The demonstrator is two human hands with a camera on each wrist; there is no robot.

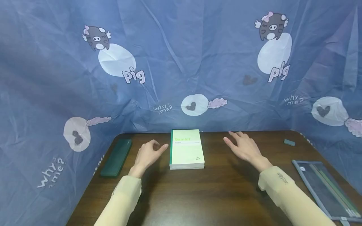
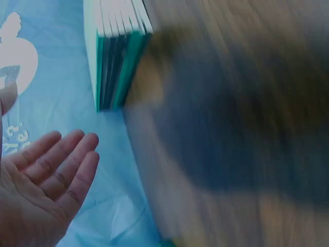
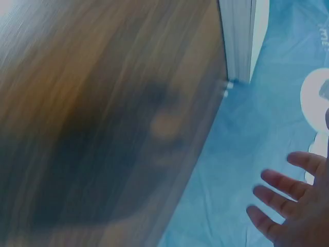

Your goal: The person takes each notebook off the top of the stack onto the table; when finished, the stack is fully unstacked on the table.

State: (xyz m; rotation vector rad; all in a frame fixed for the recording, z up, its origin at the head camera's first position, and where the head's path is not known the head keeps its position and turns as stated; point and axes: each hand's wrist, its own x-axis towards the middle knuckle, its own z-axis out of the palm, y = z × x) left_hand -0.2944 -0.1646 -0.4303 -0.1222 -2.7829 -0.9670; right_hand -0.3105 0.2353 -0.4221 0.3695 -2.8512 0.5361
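Note:
A stack of several notebooks [image 1: 186, 149], the top one pale with "Gambit" on its cover and a green spine, lies at the middle of the table's far side. To its left, my left hand [image 1: 148, 154] hovers apart from it, fingers loosely bent and holding nothing. My right hand [image 1: 245, 147] is off to the right of the stack, farther from it, with relaxed, spread fingers. The left wrist view shows the green spines of the notebooks [image 2: 115, 67] beyond my fingers. In the right wrist view the page edges of the stack [image 3: 239, 41] appear.
A dark green case [image 1: 116, 158] lies at the table's left edge. On the right are a small blue-grey block [image 1: 289, 142] and a mesh zip pouch [image 1: 325, 188] with long thin items inside. Blue printed cloth [image 1: 169, 62] hangs around the brown wooden table [image 1: 198, 197].

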